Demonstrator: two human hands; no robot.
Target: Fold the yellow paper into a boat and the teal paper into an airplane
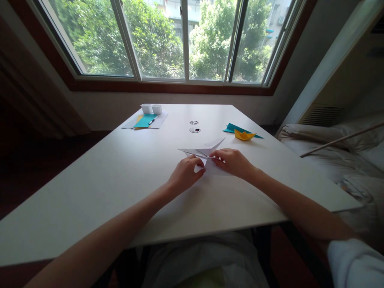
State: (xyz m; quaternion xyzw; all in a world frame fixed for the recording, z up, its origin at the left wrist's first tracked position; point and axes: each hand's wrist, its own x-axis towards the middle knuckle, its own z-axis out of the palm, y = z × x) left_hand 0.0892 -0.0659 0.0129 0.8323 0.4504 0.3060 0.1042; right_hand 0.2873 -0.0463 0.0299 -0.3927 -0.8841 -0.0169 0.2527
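White folded paper (pixel 204 152), pointed flap raised, lay on the table (pixel 120 180) | left hand (pixel 186 174) and right hand (pixel 232 162) both pinched its creased edge

daylight pours in through the window (pixel 183 40) well beyond my hands, leaving the trees outside washed pale. the white table (pixel 120 180) glares softly around my fingers, with faint shadows under my palms. the corners to my far left fall dim. edges bend, wide-angle; my forearms blur nearest me.
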